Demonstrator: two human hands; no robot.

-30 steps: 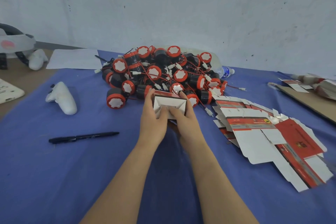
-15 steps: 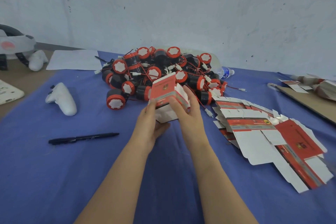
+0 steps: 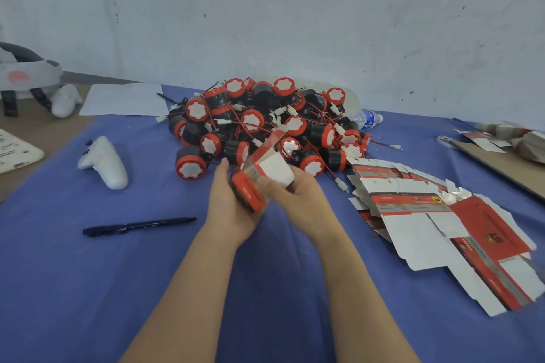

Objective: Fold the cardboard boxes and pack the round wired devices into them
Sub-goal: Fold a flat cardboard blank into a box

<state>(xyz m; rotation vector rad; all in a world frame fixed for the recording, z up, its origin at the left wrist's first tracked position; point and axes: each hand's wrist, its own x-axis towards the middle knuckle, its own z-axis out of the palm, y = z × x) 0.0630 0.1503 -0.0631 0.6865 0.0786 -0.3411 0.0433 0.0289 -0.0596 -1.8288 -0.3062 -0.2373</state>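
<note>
I hold a small red and white cardboard box [image 3: 259,178] between both hands over the blue cloth, tilted to the left, with a white flap standing open at its top. My left hand [image 3: 227,203] cups it from below and the left. My right hand [image 3: 298,194] grips its right side with the thumb on the front. Just behind lies a heap of round black devices with red rims [image 3: 265,124] and thin red wires. To the right a fan of flat unfolded box blanks [image 3: 427,215] lies on the cloth.
A black pen [image 3: 138,225] lies left of my arms. A white controller [image 3: 106,162] rests further left, and a headset [image 3: 26,76] with a second controller sits at the far left. A sheet of paper [image 3: 124,99], a plastic bottle [image 3: 367,118] and a cardboard sheet [image 3: 501,165] lie along the back and right.
The box has turned from facing me end-on to tilted leftward and lowered. My left hand has slid under it, while my right has shifted to its right side.
</note>
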